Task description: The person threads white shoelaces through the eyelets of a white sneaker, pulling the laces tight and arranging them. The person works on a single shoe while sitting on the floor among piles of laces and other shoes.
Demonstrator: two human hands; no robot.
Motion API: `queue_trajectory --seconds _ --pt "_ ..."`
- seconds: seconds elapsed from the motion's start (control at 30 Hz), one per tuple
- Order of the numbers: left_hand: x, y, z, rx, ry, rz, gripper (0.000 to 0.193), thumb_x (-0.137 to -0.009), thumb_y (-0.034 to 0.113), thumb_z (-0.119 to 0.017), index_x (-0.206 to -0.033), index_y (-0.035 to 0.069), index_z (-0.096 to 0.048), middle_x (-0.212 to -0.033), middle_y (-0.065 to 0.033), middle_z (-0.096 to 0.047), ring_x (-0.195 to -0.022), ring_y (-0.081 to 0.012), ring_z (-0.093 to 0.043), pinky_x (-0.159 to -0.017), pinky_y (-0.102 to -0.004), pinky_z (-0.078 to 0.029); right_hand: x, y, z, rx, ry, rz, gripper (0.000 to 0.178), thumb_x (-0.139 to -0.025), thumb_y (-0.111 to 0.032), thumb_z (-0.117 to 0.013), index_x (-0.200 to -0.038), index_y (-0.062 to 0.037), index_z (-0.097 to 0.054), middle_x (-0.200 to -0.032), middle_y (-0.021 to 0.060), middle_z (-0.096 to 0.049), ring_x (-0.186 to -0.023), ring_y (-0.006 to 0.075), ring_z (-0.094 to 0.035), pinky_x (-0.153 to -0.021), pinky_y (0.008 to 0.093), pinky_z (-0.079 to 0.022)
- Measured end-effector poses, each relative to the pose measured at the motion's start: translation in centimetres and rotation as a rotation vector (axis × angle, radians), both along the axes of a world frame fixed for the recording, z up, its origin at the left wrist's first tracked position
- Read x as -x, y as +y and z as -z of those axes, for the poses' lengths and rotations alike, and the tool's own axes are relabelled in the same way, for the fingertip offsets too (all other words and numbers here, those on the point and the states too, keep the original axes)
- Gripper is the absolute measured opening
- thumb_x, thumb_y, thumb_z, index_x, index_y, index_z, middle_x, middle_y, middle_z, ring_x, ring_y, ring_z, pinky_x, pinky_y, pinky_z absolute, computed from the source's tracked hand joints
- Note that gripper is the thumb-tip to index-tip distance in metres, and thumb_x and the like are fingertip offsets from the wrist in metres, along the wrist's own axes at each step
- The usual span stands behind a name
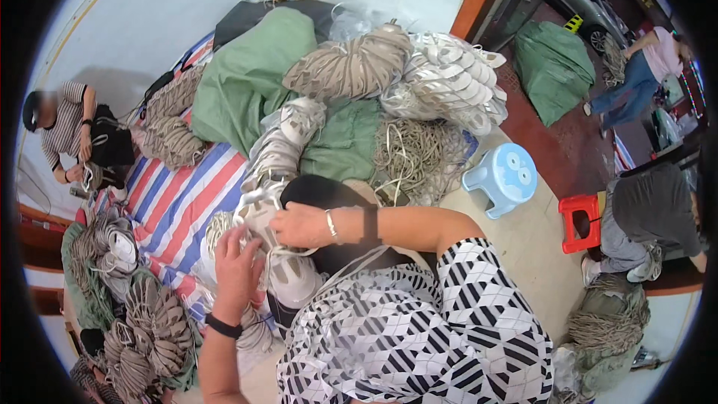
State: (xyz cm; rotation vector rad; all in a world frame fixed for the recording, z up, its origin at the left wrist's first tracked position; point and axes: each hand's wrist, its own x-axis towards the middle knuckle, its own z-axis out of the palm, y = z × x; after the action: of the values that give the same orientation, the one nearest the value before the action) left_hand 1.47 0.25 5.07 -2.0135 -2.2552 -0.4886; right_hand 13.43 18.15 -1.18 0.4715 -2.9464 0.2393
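Observation:
A pale shoe upper (pixel 258 213) with loose white laces lies over my lap, at the end of a long row of nested beige shoe uppers (pixel 278 151). My right hand (pixel 303 225), with a silver bracelet at the wrist, is closed on this upper's edge; its fingertips are partly hidden. Beside it, on the left, my left hand (pixel 236 265) is raised with bent fingers apart, close to the upper, a black band on its wrist. Below my hands rests another white shoe upper (pixel 293 280), a lace (pixel 359 262) trailing from it across my lap.
Bundled beige uppers (pixel 351 66), white uppers (pixel 456 78) and tangled laces (pixel 411 153) are piled ahead beside a green sack (pixel 258 67). A blue stool (pixel 502 177) and red stool (pixel 581 222) stand right. One person (pixel 71 131) sits left; others (pixel 647 213) are at right.

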Motion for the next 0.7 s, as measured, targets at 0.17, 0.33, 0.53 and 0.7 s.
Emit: queue_trajectory --seconds 0.17,0.33,0.53,0.7 --pt "2.9 2.6 -2.0 0.358 0.064 0.332 0.031 -0.058 0.020 -0.077 -0.084 0.012 -0.061 -0.111 -0.0088 -0.053 -0.115 -0.0317 -0.045 -0.093 -0.0450 -0.039 1.2 1.0 0.0 -0.018 -0.129 -0.013 0.010 -0.070 -0.021 -0.066 -0.077 -0.0159 -0.069 -0.092 0.0039 -0.059 -0.094 0.0211 -0.057 -0.071 0.0397 -0.044" --pt "4.6 2.2 0.1 0.547 0.243 0.383 0.023 -0.065 0.028 -0.073 -0.082 0.015 -0.065 -0.087 -0.0026 -0.060 -0.091 -0.0255 -0.056 -0.073 -0.0409 -0.046 1.6 0.7 2.1 0.120 0.011 -0.051 0.010 -0.069 -0.025 -0.062 -0.067 -0.0157 -0.064 -0.084 0.0042 -0.056 -0.088 0.0209 -0.057 -0.071 0.0382 -0.044" --pt "4.3 5.7 0.5 0.718 0.219 0.357 0.018 -0.076 0.029 -0.065 -0.084 0.014 -0.068 -0.086 -0.0061 -0.064 -0.086 -0.0299 -0.060 -0.067 -0.0427 -0.051 0.3 1.5 3.4 0.177 0.306 0.003 0.009 -0.070 -0.021 -0.060 -0.062 -0.0156 -0.060 -0.078 0.0022 -0.055 -0.077 0.0195 -0.056 -0.067 0.0345 -0.041" --pt "4.0 5.8 3.0 0.634 -0.089 0.322 0.023 -0.074 0.021 -0.062 -0.092 0.006 -0.067 -0.092 -0.0160 -0.065 -0.087 -0.0361 -0.062 -0.070 -0.0469 -0.051 0.7 0.9 4.6 0.258 0.375 0.003 0.011 -0.067 -0.020 -0.060 -0.058 -0.0135 -0.060 -0.071 0.0043 -0.056 -0.072 0.0219 -0.058 -0.061 0.0361 -0.044"
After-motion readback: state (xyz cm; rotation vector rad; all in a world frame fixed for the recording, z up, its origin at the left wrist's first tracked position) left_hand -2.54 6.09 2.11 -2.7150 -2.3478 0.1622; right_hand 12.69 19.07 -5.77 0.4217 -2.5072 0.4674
